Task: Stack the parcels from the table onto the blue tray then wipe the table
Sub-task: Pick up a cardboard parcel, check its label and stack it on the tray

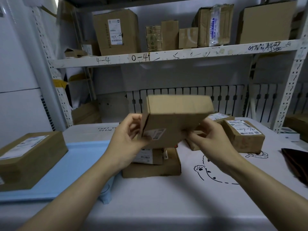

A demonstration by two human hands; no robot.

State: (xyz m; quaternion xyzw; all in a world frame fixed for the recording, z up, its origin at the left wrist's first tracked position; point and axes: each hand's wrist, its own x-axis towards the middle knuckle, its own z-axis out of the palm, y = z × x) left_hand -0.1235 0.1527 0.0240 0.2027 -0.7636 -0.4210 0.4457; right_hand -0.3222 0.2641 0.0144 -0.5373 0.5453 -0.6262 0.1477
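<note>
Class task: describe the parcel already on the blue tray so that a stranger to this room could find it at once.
Start at the white-covered table below the metal shelves, then look to its left side, where a blue tray lies flat. The parcel is the brown cardboard box with a white label on top, at the tray's left end. It alone sits on the tray; the other parcels are on the cloth or in hand.

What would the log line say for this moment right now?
step: stacking | hands: left hand and right hand hold flat parcel aloft | blue tray: one parcel on it | wiping: not started

Cardboard boxes [116, 30] on scribbled white shelf [166, 56], radiator [191, 99] behind
</note>
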